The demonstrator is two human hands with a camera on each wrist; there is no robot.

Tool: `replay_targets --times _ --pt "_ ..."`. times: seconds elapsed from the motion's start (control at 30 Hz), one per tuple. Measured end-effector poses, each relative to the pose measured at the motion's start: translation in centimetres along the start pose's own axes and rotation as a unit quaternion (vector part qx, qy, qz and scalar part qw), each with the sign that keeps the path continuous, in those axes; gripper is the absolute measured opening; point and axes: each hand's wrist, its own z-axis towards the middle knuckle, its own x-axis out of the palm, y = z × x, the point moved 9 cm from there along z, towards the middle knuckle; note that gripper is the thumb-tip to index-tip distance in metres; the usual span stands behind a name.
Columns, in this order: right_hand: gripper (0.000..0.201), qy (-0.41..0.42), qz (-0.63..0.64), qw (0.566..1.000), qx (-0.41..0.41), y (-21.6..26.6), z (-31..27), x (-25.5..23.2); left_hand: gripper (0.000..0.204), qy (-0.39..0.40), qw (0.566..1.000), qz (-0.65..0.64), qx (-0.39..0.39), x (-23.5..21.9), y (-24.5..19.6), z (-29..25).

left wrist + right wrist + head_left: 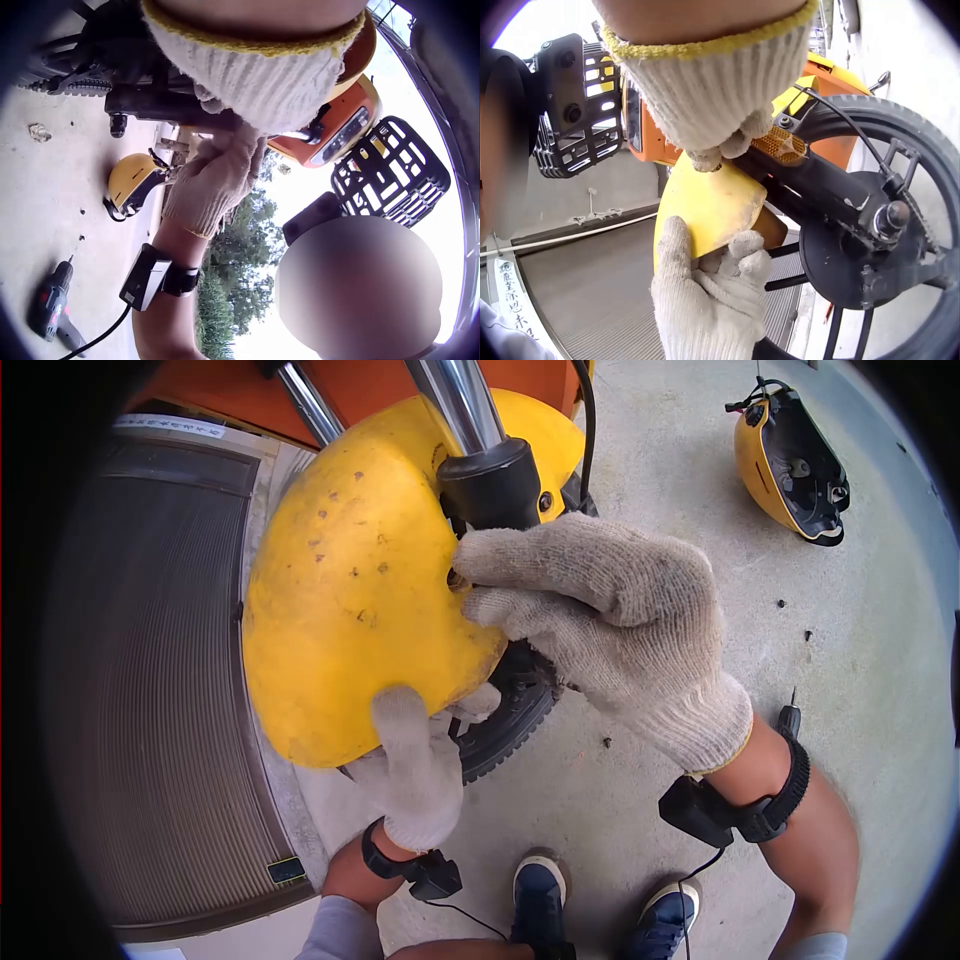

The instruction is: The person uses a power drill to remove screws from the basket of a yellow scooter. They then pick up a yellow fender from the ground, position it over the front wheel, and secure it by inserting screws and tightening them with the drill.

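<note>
Yellow plastic makes the single mudguard (345,590), which we see left of the centre in the head view, over one black wheel (508,730). Two gloved hands are at it, apart from each other. The left hand (415,775) grips its lower edge, with the thumb on top and fingers beneath. The right hand (620,600) touches its side with bent fingertips, near the centre of the frame; we cannot tell if they pinch something there. Two shiny tubes (460,405) stand at the top, two shoes (540,900) at the bottom. On the floor we count three small dark pieces (808,635), and one yellow-black shell (757,465) lies at upper right.

The left wrist view shows us the drill (51,300) whole, at lower left, while the head view gives mostly its tip; it also shows trees (240,262). Only the right wrist view shows clearly one orange reflector (780,148). Both wrist views show one black rack (391,171), which the head view does not.
</note>
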Motion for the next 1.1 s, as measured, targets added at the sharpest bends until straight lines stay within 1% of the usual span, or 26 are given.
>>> replay_targets --times 0.03,0.07,0.1,0.13,0.17,0.2,0.23,0.27,0.3,0.33,0.37,0.43,0.5,0.57,0.6,0.63,0.67,0.7,0.77,0.83,0.87,0.93,0.97,1.03,1.1 --pt "0.024 -0.013 -0.003 1.000 -0.006 0.2 -0.2 0.0 0.061 -0.035 0.999 0.007 0.017 -0.8 0.0 -0.3" --pt "0.024 -0.009 0.000 1.000 0.017 0.1 -0.3 0.3 0.061 -0.036 0.999 0.002 0.014 -0.8 0.1 -0.4" --pt "0.024 -0.007 -0.009 1.000 0.015 0.5 -0.2 0.3 0.062 -0.044 0.999 0.004 0.027 -0.6 -0.3 -0.2" --pt "0.023 -0.002 -0.019 0.999 0.036 0.6 -0.2 0.3 0.063 -0.052 0.998 0.006 0.041 -0.4 -0.7 -0.1" --pt "0.023 0.001 -0.026 0.998 0.059 0.5 -0.2 0.4 0.063 -0.051 0.998 -0.002 0.042 -0.1 -0.9 0.0" --pt "0.023 0.000 -0.032 0.998 0.058 0.6 0.0 0.2 0.063 -0.046 0.998 -0.028 0.027 0.2 -0.7 0.1" --pt "0.024 0.011 -0.040 0.998 0.046 0.8 0.3 0.4 0.063 -0.042 0.998 -0.051 0.011 0.3 -0.5 0.1" --pt "0.025 0.024 -0.047 0.998 0.035 0.9 0.6 0.6 0.063 -0.042 0.998 -0.052 0.009 0.1 -0.5 0.0" --pt "0.025 0.025 -0.048 0.998 0.037 0.6 0.8 0.5 0.063 -0.033 0.998 -0.057 -0.008 0.0 -0.2 0.0" --pt "0.027 0.039 -0.102 0.993 -0.037 1.4 1.1 0.5 0.062 -0.023 0.997 -0.063 -0.026 0.0 0.0 -0.1" --pt "0.028 0.052 -0.157 0.980 -0.110 2.5 0.9 0.8 0.062 -0.023 0.997 -0.066 -0.028 0.0 -0.2 -0.1" --pt "0.028 0.070 -0.162 0.979 -0.103 2.9 1.0 0.8 0.059 0.012 0.997 -0.063 -0.049 0.8 -0.6 -0.1" --pt "0.029 0.088 -0.165 0.978 -0.093 3.0 1.2 1.1 0.058 0.013 0.996 -0.073 -0.042 0.8 -0.7 -0.1" --pt "0.028 0.076 -0.191 0.969 -0.136 3.5 1.4 1.1 0.056 0.014 0.996 -0.080 -0.039 1.1 -0.8 -0.1" --pt "0.028 0.077 -0.192 0.969 -0.134 3.5 1.4 1.1 0.047 0.000 0.996 -0.084 -0.029 1.1 -1.2 -0.1" --pt "0.028 0.065 -0.200 0.971 -0.115 3.4 1.4 0.8 0.040 -0.014 0.996 -0.088 -0.018 1.0 -1.4 0.0" --pt "0.028 0.053 -0.208 0.972 -0.096 3.2 1.5 0.4 0.040 -0.013 0.996 -0.089 -0.020 1.2 -1.4 0.0" --pt "0.028 0.052 -0.210 0.972 -0.095 3.0 1.5 0.4 0.040 -0.016 0.997 -0.078 -0.011 1.1 -1.6 0.1" --pt "0.019 0.005 -0.300 0.944 -0.139 3.5 1.3 0.2 0.040 -0.017 0.998 -0.066 -0.001 0.9 -1.7 0.2" --pt "0.019 0.005 -0.310 0.942 -0.128 3.8 1.4 0.3 0.040 0.011 0.998 -0.060 -0.001 1.1 -1.7 0.3" --pt "0.019 0.007 -0.319 0.941 -0.117 3.7 1.4 0.4 0.040 0.012 0.998 -0.059 -0.002 1.2 -1.5 0.3" --pt "0.019 0.016 -0.334 0.935 -0.117 3.4 1.4 0.7 0.040 -0.014 0.999 -0.048 0.013 0.9 -1.6 0.4" --pt "0.019 0.024 -0.350 0.929 -0.118 3.3 1.4 0.9 0.040 -0.014 0.999 -0.048 0.013 0.8 -1.5 0.3" --pt "0.019 0.020 -0.355 0.928 -0.114 3.3 1.6 0.9 0.060 -0.004 0.999 -0.040 -0.012 0.6 -0.9 0.4" --pt "0.019 0.015 -0.361 0.926 -0.109 3.7 1.7 0.9 0.061 0.000 0.999 -0.044 -0.022 0.9 -1.0 0.3"
